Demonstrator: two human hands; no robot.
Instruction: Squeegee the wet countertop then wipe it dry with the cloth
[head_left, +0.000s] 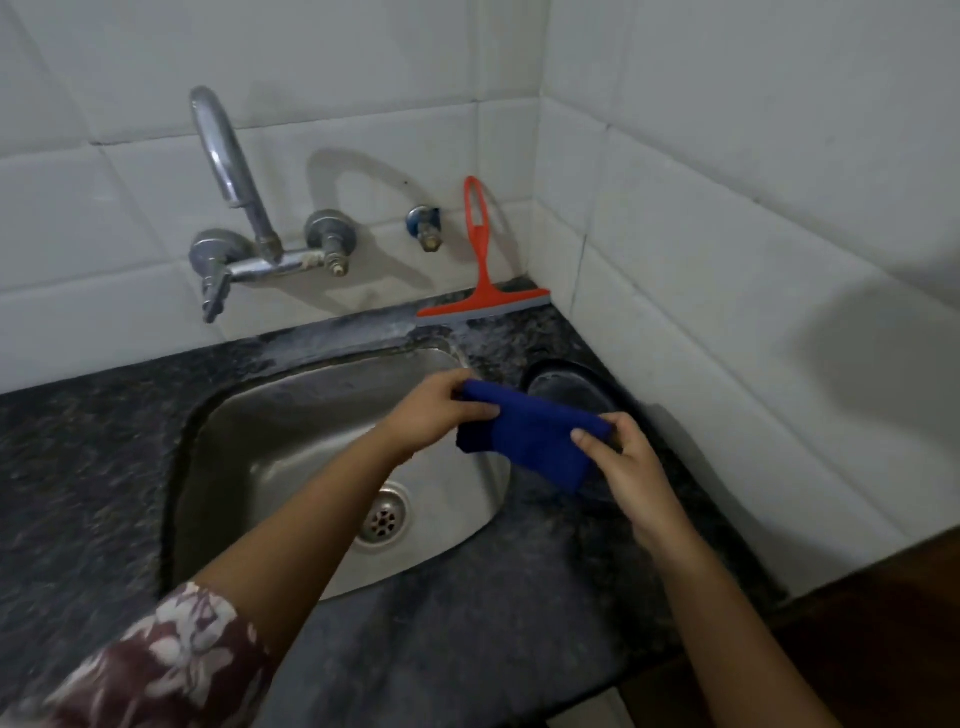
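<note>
A folded blue cloth (535, 434) hangs in the air over the right rim of the sink, stretched between both hands. My left hand (436, 410) pinches its left end and my right hand (623, 467) pinches its right corner. A red squeegee (483, 270) stands on its blade at the back of the dark speckled countertop (467, 639), its loop handle leaning against the white tiled wall. Neither hand is near the squeegee.
A steel sink (291, 431) with a drain is set in the counter, with a chrome wall tap (234, 208) above it. A dark round dish (571, 387) lies right of the sink, behind the cloth. Tiled walls close the back and right.
</note>
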